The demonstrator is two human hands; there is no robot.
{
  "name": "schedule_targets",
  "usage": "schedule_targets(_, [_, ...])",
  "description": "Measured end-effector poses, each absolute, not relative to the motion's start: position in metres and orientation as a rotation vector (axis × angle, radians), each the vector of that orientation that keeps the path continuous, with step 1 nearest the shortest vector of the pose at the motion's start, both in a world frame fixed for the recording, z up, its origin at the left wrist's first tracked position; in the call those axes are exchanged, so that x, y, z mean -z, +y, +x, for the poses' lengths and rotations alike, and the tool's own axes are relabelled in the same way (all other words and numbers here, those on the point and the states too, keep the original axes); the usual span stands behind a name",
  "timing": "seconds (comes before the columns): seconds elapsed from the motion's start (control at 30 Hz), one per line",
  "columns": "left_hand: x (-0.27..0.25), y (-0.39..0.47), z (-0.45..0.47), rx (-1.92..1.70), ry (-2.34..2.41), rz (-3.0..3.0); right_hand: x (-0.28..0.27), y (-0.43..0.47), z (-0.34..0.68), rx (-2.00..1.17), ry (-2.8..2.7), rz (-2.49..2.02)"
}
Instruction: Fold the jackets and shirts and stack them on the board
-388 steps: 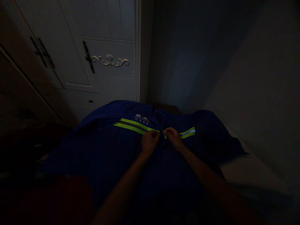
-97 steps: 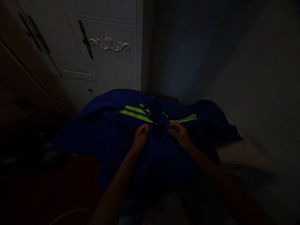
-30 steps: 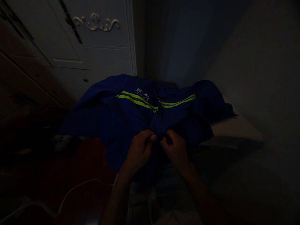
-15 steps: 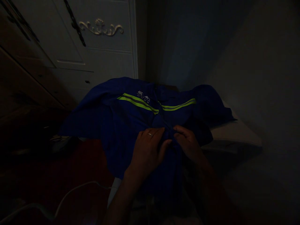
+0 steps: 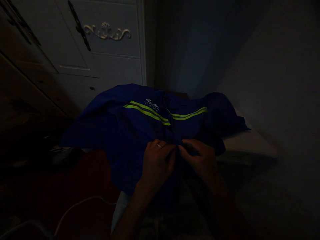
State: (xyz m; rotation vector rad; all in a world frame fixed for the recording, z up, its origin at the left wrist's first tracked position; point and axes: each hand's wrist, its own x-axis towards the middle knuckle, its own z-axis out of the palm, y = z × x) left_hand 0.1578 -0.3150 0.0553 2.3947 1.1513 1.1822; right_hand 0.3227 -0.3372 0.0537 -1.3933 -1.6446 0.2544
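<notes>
A dark blue jacket [image 5: 135, 133] with yellow-green stripes and a small white print on the chest lies spread out, its front facing up. My left hand [image 5: 158, 163], a ring on one finger, pinches the jacket's front edge near the middle. Close beside it, my right hand [image 5: 200, 158] grips the other front edge between thumb and fingers. The fingertips of both hands nearly meet at the front opening. Whether a button or zip lies between them is too dark to make out.
Behind the jacket stands a white cabinet [image 5: 117, 70] with dark handles and a scroll ornament [image 5: 107, 31]. A pale board [image 5: 252, 141] supports the jacket's right side. A white cable [image 5: 75, 201] runs over the dark red surface [image 5: 92, 176] at lower left.
My right hand has shifted slightly left and down, closer to the left hand. The left hand's thumb and fingers have drawn together at the jacket's front edge.
</notes>
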Motion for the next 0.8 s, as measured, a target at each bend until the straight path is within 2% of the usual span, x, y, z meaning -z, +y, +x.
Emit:
schedule_targets(0.17, [-0.059, -0.318, 0.164, -1.228, 1.206, 2.464, -0.058, -0.341, 0.315, -0.099, -1.673, -1.416])
schedule_targets(0.8, [-0.048, -0.313, 0.174, -0.944, 1.37, 2.77, -0.059, -0.332, 0.324, -0.207, -1.704, -1.614])
